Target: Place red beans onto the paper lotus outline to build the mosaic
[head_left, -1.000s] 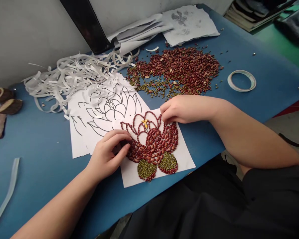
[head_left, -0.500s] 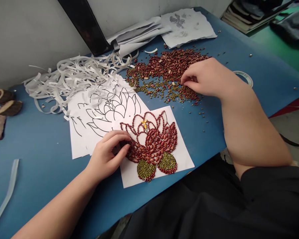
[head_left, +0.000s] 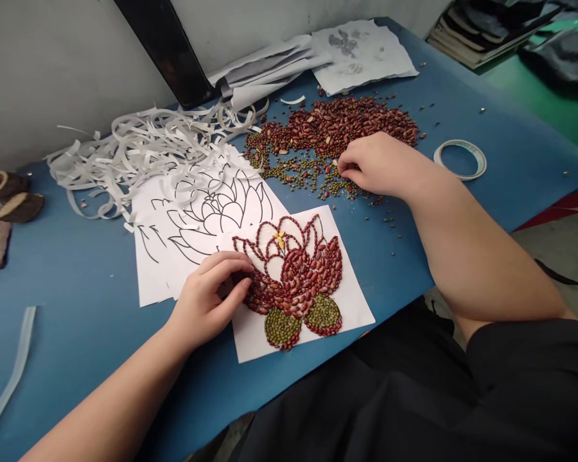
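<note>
A bean mosaic [head_left: 313, 276] of a lotus flower lies on white paper [head_left: 354, 308] at the table's near edge. Dark red beans fill the lower petals, small green beans fill two rounded leaves, and some upper petals show only bean outlines. My left hand [head_left: 216, 292] rests at the mosaic's left side, thumb apart from the fingers, holding nothing. My right hand [head_left: 370, 163] is over the near side of a pile of red beans [head_left: 337, 122], above scattered green beans [head_left: 296, 170]. Its thumb and fingertips are pinched together; whatever is between them is too small to tell.
Printed lotus sheets [head_left: 149, 276] lie behind the mosaic, partly under curled paper strips [head_left: 164, 141]. A tape roll [head_left: 481, 167] sits right of the beans. Crumpled paper [head_left: 366, 54] and a black panel [head_left: 168, 51] stand at the back. Wood pieces [head_left: 17, 208] lie far left.
My right hand has shifted left and slightly down along the beans, uncovering more of the pile's right end and the tape roll. My left hand and the mosaic have not moved.
</note>
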Demonstrator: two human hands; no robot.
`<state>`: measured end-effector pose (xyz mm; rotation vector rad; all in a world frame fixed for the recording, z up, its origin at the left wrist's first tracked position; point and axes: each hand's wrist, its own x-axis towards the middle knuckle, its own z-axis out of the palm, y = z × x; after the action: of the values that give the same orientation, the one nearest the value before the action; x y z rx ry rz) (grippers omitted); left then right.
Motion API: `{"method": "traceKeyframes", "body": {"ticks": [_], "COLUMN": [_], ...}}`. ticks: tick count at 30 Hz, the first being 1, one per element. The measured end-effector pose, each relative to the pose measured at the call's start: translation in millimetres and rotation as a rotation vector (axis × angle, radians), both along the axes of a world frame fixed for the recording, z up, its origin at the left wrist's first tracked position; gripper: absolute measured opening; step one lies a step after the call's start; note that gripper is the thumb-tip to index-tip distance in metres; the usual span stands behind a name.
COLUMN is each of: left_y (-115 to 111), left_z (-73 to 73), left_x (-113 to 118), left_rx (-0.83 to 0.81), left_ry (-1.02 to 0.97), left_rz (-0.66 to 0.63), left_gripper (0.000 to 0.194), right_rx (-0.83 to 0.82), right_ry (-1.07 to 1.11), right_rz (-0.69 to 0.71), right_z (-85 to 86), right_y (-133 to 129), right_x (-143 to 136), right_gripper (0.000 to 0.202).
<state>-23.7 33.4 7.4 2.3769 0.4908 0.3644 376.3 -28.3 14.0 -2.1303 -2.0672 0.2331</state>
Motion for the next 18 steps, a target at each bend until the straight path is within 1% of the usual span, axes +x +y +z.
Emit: {"method": "traceKeyframes", "body": {"ticks": [3,6,9,11,14,18], "left_y": [-0.1,0.0,0.0,0.0,0.1,0.5], "left_z": [0.2,0.8,1.4,1.5,1.2,0.5], "left_x": [0.8,1.6,2.1,2.3,2.6,2.2], "left_rx": [0.0,-0.005,-0.003,-0.003,-0.003,0.006], "left_ry": [0.001,0.006,0.001,0.0,-0.001,-0.011], "left_rz": [0.004,0.011,0.011,0.012,0.012,0.0], "left_gripper": [0.014,0.013,0.013,0.013,0.013,0.014], "right_rx": [0.046,0.077,0.073,0.068,0.035,0.004], "right_ry": [-0.008,-0.051,-0.118,-0.129,-0.111,-0.082], "right_rz": [0.006,-0.034,-0.086,-0.08,-0.042,-0.008], "right_z": [-8.1,-16.1,-23.9,-26.7,-22.6,-1.7], "right_y": [1.3,1.6,2.2,2.6,1.0,-6.5], "right_x": [2.1,0.7,-1.5,0.2,9.1,20.4], "right_gripper": [0.029,0.03,0.031,0.031,0.03,0.028]}}
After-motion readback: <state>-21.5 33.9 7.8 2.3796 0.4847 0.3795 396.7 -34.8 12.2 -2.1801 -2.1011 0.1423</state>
